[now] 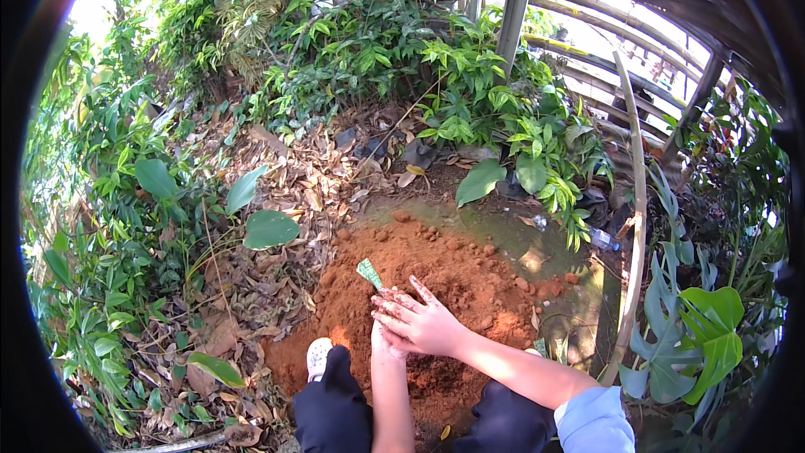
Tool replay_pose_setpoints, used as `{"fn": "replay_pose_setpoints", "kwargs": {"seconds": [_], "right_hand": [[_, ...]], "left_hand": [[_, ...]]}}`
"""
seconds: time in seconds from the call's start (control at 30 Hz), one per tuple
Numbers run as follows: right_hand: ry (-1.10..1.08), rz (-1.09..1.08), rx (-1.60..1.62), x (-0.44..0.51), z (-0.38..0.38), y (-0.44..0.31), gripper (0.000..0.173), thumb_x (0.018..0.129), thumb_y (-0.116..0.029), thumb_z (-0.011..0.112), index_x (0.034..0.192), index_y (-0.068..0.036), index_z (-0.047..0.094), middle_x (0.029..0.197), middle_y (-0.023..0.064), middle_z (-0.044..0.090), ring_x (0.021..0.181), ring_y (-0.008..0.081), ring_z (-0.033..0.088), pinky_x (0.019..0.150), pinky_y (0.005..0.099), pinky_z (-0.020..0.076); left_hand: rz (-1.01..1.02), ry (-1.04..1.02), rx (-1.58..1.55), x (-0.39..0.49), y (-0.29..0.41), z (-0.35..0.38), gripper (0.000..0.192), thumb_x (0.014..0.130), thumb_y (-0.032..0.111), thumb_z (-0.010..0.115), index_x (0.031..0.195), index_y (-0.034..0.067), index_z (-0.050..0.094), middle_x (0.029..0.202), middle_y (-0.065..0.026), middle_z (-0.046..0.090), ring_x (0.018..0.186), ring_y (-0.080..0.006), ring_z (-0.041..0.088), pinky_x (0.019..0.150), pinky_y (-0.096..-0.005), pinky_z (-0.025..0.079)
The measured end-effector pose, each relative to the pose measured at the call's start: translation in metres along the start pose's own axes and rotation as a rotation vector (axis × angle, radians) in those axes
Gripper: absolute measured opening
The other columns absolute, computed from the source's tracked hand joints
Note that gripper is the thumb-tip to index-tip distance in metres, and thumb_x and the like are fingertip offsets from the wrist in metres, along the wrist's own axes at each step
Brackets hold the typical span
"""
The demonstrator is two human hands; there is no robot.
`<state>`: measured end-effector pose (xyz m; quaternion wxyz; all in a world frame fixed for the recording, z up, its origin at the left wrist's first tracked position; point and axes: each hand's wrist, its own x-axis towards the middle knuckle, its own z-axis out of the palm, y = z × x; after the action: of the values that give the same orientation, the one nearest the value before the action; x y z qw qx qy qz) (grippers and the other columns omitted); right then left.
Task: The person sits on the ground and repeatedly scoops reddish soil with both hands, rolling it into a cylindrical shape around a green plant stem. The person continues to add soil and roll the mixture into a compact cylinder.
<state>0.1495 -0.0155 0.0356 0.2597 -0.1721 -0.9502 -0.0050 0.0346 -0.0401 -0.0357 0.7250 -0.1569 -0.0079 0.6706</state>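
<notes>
A mound of reddish-brown soil (421, 251) lies before me. Above it, my right hand (418, 325), its fingers spread and smeared with soil, lies across my left hand (385, 341) and covers most of it. A mottled green leaf piece (369, 272) sticks out just beyond the fingertips; whether the left hand grips it is hidden. More mottled green leaf pieces (560, 350) stand at the right edge of the soil, beside my right forearm.
Dry leaves (314, 185) cover the ground at the left. A long wooden pole (636, 220) and a monstera plant (710, 333) are at the right. A plastic bottle (602, 239) lies near the shrubs. A white clog (318, 357) shows below.
</notes>
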Motion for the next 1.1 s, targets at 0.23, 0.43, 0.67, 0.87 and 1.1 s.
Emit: {"fn": "replay_pose_setpoints", "kwargs": {"seconds": [0.23,0.43,0.67,0.87,1.1], "right_hand": [[0.172,-0.026,-0.060,-0.009,0.020,-0.002,0.041,0.088,-0.034,0.050,0.115,-0.004,0.058,0.124,0.0113,0.055,0.123,0.0237,0.045,0.106,0.0551,0.0211],[0.166,-0.060,-0.138,-0.012,0.039,0.003,0.047,0.089,-0.037,0.046,0.118,-0.002,0.055,0.130,0.0121,0.050,0.127,0.0235,0.042,0.107,0.0588,0.0117],[0.093,0.012,-0.275,-0.005,0.022,-0.008,0.050,0.091,-0.039,0.041,0.128,-0.006,0.048,0.142,0.0102,0.036,0.135,0.0224,0.027,0.102,0.0675,0.0055],[-0.093,0.256,0.126,0.033,-0.015,-0.005,0.060,0.092,-0.052,0.033,0.134,-0.009,0.040,0.145,0.0151,0.028,0.137,0.0273,0.018,0.107,0.0599,0.0069],[0.334,0.774,1.071,0.070,-0.016,0.049,0.053,0.096,-0.044,0.033,0.109,0.001,0.057,0.111,0.0162,0.060,0.102,0.0229,0.057,0.097,0.0350,0.0405]], "left_hand": [[0.002,-0.100,0.108,-0.004,0.003,-0.007,0.032,0.096,0.031,0.038,0.109,0.009,0.057,0.103,-0.0118,0.062,0.100,-0.0286,0.057,0.088,-0.0417,0.048],[0.045,-0.016,0.242,0.010,0.012,-0.031,0.035,0.097,0.033,0.036,0.114,0.010,0.055,0.104,-0.0122,0.062,0.100,-0.0307,0.057,0.090,-0.0423,0.047],[0.092,0.156,0.385,0.011,0.005,-0.004,0.030,0.096,0.032,0.038,0.107,0.010,0.056,0.095,-0.0086,0.061,0.091,-0.0262,0.058,0.084,-0.0400,0.048],[0.205,0.446,0.662,-0.004,-0.012,0.025,0.026,0.095,0.031,0.040,0.100,0.011,0.057,0.087,-0.0054,0.060,0.083,-0.0223,0.059,0.079,-0.0381,0.049],[-0.026,0.107,0.407,0.003,-0.009,0.017,0.030,0.093,0.023,0.046,0.064,0.014,0.043,0.059,0.0038,0.043,0.057,-0.0123,0.044,0.056,-0.0277,0.039]]}}
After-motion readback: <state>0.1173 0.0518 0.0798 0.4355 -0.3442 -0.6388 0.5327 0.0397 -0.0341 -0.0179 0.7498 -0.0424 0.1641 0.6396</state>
